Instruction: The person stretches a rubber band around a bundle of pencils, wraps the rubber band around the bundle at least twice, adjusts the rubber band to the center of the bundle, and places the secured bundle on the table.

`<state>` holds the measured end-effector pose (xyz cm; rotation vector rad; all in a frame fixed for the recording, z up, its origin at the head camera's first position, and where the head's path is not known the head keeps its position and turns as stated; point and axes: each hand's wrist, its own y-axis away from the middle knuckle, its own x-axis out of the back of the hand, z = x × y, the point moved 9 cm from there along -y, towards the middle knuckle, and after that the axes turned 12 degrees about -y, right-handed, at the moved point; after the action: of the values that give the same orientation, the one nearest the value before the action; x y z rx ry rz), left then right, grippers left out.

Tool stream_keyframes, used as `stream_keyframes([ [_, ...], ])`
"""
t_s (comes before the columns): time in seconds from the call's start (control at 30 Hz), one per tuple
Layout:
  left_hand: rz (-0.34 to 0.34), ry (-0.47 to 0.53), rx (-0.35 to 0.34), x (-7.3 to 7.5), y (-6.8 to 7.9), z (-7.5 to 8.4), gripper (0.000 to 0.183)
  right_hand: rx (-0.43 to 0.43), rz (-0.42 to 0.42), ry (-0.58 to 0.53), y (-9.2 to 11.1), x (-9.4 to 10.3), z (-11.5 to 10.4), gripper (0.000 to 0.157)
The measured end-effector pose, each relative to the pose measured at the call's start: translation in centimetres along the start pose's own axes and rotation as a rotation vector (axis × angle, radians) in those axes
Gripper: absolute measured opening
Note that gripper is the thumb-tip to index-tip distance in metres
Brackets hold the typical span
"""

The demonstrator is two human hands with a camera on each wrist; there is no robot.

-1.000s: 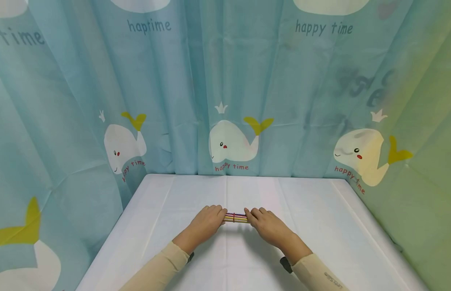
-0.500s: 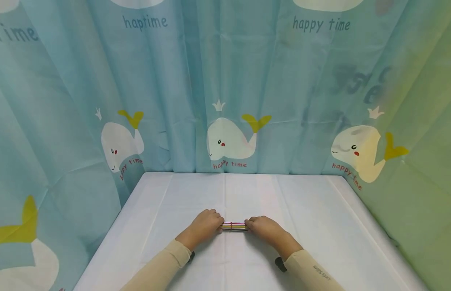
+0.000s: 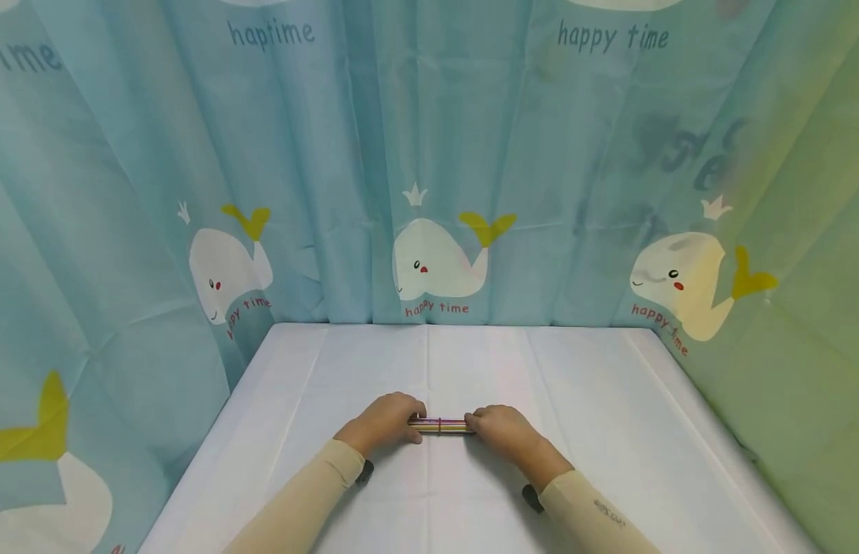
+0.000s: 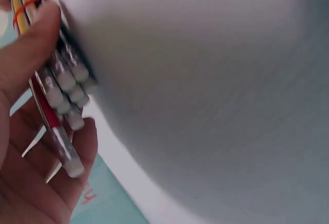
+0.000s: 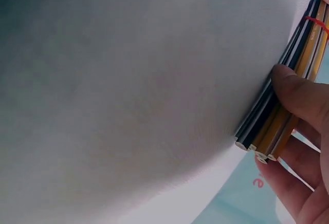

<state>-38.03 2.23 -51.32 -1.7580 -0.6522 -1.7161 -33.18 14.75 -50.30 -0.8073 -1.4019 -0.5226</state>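
A bundle of pencils (image 3: 439, 425) lies crosswise between my two hands, low over the white table. A red rubber band (image 5: 317, 23) circles its middle. My left hand (image 3: 388, 422) holds the left end, its thumb across the pencils and its fingers curled behind them. White eraser tips (image 4: 64, 82) show there, and one red pencil (image 4: 51, 116) sticks out past the others. At the right end, my right hand (image 3: 509, 437) pinches the bundle between thumb and fingers. Flat, unsharpened pencil ends (image 5: 259, 154) show beside it, on dark and yellow barrels.
The white-covered table (image 3: 540, 362) spreads around both hands. A blue-green curtain (image 3: 443, 154) with printed whales hangs behind it and along both sides.
Both hands have lowered the bundle toward the table. The left hand's thumb and fingers have spread somewhat, baring more of the bundle's left end. The view has shifted slightly.
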Motion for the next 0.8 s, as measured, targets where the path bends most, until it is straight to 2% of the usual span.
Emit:
stream_keyframes([
  [0.1, -0.038, 0.065, 0.012, -0.1, 0.0, -0.7, 0.035, -0.041, -0.006, -0.113, 0.0, 0.2, 0.5, 0.033],
  [0.17, -0.061, 0.123, 0.027, -0.3, 0.3, -1.1, 0.039, -0.099, -0.018, -0.262, 0.3, 0.1, 1.4, 0.039],
  [0.23, -0.078, 0.244, 0.064, -0.4, 0.6, -1.8, 0.042, -0.189, -0.018, -0.453, 0.6, -0.4, 2.8, 0.043],
  [0.3, -0.079, 0.394, 0.124, -0.5, 1.0, -2.6, 0.037, -0.307, 0.023, -0.648, 1.2, -0.8, 4.6, 0.042],
  [0.37, -0.052, 0.556, 0.177, -0.5, 1.3, -3.3, 0.033, -0.428, 0.125, -0.868, 1.7, -0.8, 6.3, 0.039],
  [0.47, 0.028, 0.792, 0.248, 0.7, 1.9, -3.6, 0.037, -0.590, 0.349, -1.252, 2.6, -0.8, 8.3, 0.041],
  [0.53, 0.084, 1.002, 0.286, 1.2, 2.3, -3.7, 0.045, -0.655, 0.520, -1.513, 3.2, -0.9, 9.1, 0.048],
  [0.6, 0.145, 1.222, 0.321, 1.4, 2.6, -3.7, 0.052, -0.698, 0.636, -1.744, 3.6, -1.7, 9.5, 0.057],
  [0.7, 0.218, 1.497, 0.377, 0.2, 2.8, -4.3, 0.062, -0.731, 0.699, -1.952, 3.7, -3.0, 9.0, 0.065],
  [0.8, 0.275, 1.606, 0.406, -0.9, 2.6, -4.6, 0.067, -0.729, 0.689, -1.999, 3.5, -3.6, 7.8, 0.066],
])
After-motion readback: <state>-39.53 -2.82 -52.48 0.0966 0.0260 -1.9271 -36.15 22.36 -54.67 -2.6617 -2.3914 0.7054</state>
